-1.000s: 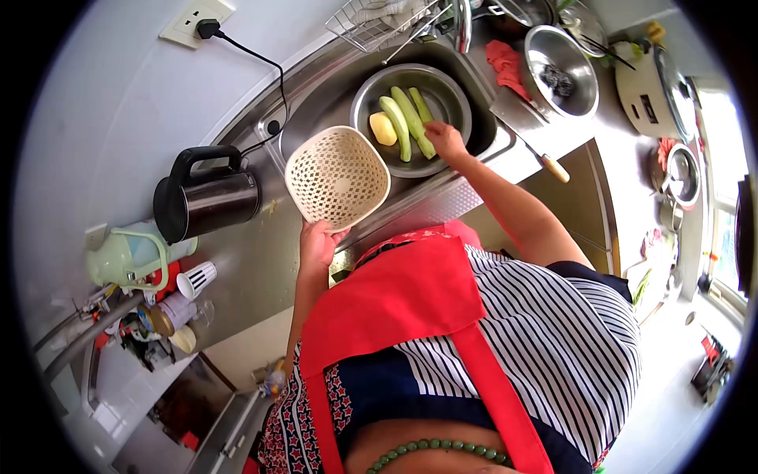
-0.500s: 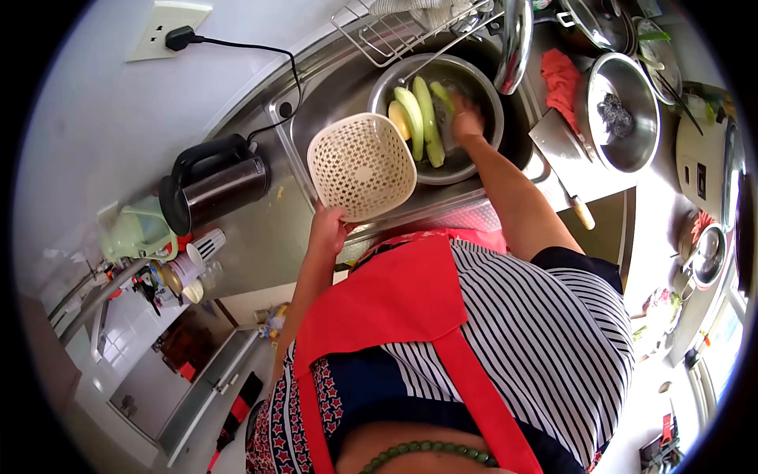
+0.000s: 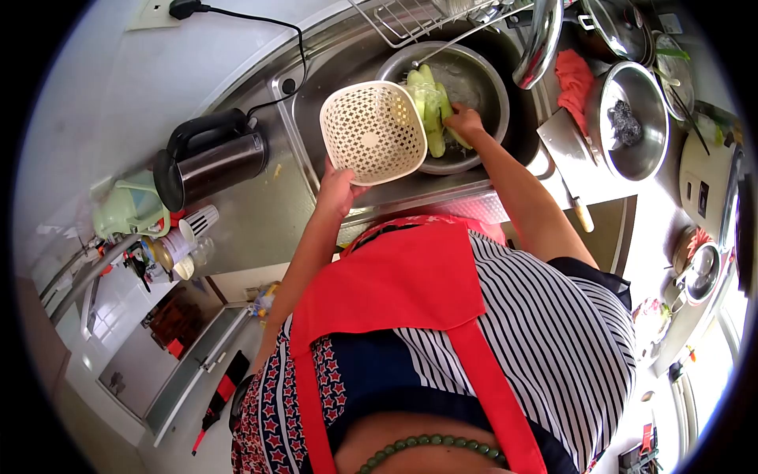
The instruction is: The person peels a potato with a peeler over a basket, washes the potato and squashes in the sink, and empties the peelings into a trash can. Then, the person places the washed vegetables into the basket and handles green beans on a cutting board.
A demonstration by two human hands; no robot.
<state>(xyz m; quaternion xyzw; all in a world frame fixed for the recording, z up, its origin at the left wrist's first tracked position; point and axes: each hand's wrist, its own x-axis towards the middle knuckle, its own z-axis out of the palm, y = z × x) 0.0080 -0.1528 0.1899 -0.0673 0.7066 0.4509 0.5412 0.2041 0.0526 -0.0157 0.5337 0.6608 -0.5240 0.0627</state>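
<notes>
My left hand [image 3: 338, 189] grips the near rim of a cream perforated plastic basket [image 3: 371, 134], tilted over the sink's front edge, with nothing in it. In the sink stands a steel basin [image 3: 493, 87] with water in it. Several long pale green vegetables [image 3: 430, 110], like peeled cucumbers, lie bunched beside the basket, with clear water splashing over their upper part. My right hand [image 3: 466, 125] is inside the basin, its fingers closed on one of these vegetables at the right of the bunch. The fingertips are partly hidden.
A thin metal spout [image 3: 454, 43] reaches over the basin below a wire rack [image 3: 403, 28]. At right, a cleaver [image 3: 567, 146] lies beside a red cloth [image 3: 575, 83] and a steel bowl [image 3: 636, 162] holding a scouring pad [image 3: 624, 122]. An electric kettle [image 3: 221, 162] stands at left.
My left hand has raised the basket toward the basin. My right hand has drawn toward the vegetables, which now lie closer together. A yellowish piece in the basin is now hidden.
</notes>
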